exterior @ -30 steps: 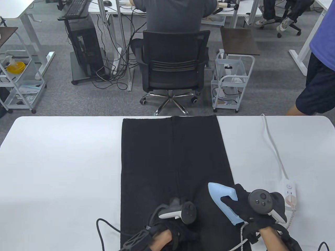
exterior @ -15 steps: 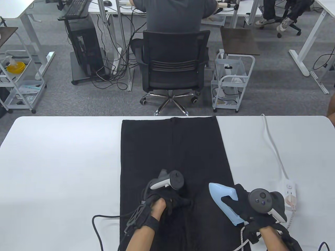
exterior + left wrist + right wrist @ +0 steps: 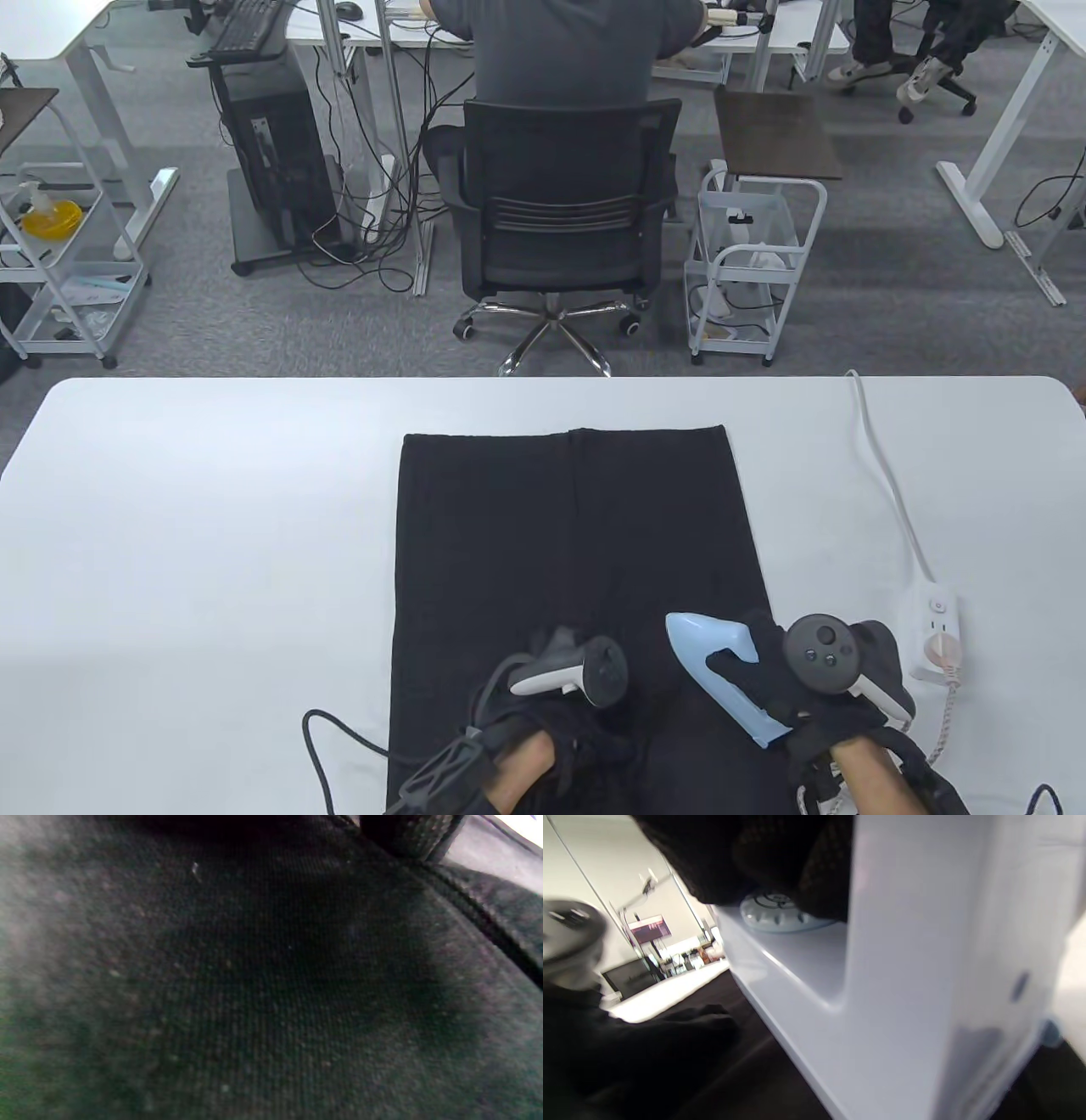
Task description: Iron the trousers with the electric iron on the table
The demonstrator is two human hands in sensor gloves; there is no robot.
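Right wrist view alone: right hand (image 3: pixel 780 861) fingers curled round iron (image 3: pixel 903 984) handle; left's unclear.

Grey carpet floor (image 3: pixel 882 280) beyond the hands, black office chair (image 3: pixel 560 229) straight ahead, white wire trolley (image 3: pixel 751 263) right of it, white desks (image 3: pixel 51 34) behind.

Your white table (image 3: pixel 212 526) carried the black trousers (image 3: pixel 568 543), spread flat down its middle, their far hem short of the table's far edge. Right of the trousers, a white power strip (image 3: pixel 935 624) lay near your edge, its white cable (image 3: pixel 887 475) trailing off the far edge. Left of the trousers, a black cable (image 3: pixel 327 747) looped on the tabletop.
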